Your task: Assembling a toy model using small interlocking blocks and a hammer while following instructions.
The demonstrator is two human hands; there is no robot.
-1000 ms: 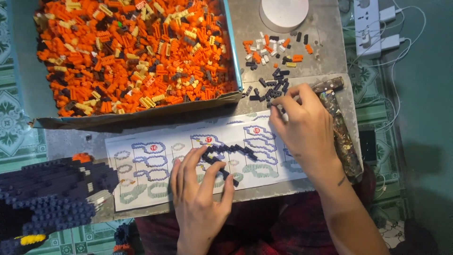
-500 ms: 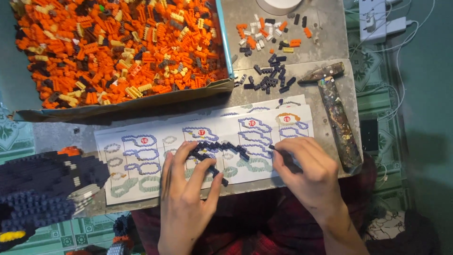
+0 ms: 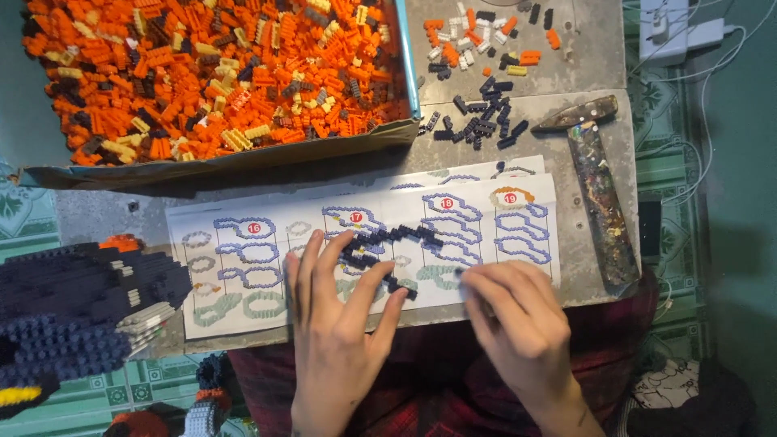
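Left hand (image 3: 336, 332) lies flat, fingers spread, pinning the dark brick chain (image 3: 388, 247) on the instruction sheet (image 3: 243, 275); right hand (image 3: 518, 320) rests loosely curled, empty, beside it. Light, brittle, probably snaps apart; best lifted supported underneath.

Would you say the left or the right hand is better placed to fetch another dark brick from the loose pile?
Probably the right hand: it lies free on the instruction sheet, nearer the dark bricks, while the left hand rests on the dark assembly.

Thin curved chain of dark navy bricks (image 3: 387, 247), lying flat on the printed instruction sheet (image 3: 243, 267), arching from mid-sheet down toward its lower edge, partly covered by the left hand (image 3: 340, 324), fingertips pressing on it
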